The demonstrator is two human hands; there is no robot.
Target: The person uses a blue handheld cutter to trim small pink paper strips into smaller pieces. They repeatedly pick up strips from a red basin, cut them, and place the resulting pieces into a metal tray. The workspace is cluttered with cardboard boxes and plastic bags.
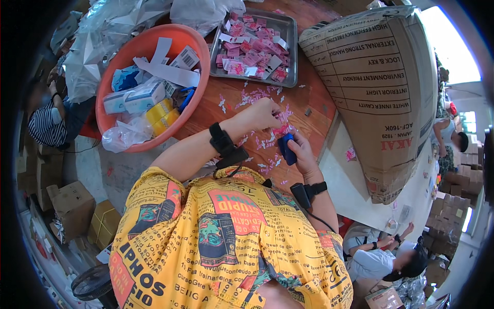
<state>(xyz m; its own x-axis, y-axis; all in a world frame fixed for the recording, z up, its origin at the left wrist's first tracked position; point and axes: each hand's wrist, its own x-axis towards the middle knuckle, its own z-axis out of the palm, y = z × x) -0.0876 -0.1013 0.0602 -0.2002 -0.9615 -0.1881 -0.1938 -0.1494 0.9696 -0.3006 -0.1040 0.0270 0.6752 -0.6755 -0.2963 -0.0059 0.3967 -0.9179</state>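
Right hand (305, 155) clamped on blue tool (286, 150), near left hand (259, 114), likely for short reach; pink packet (281, 131) between them, above table (211, 97) toward near edge; can't tell if left grips it; I'd guess tray (294, 49) sits toward far edge for elbow room.

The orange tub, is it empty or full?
Pretty full: paper strips, boxes and yellow tape crowd the orange tub, and a clear bag reaches its rim.
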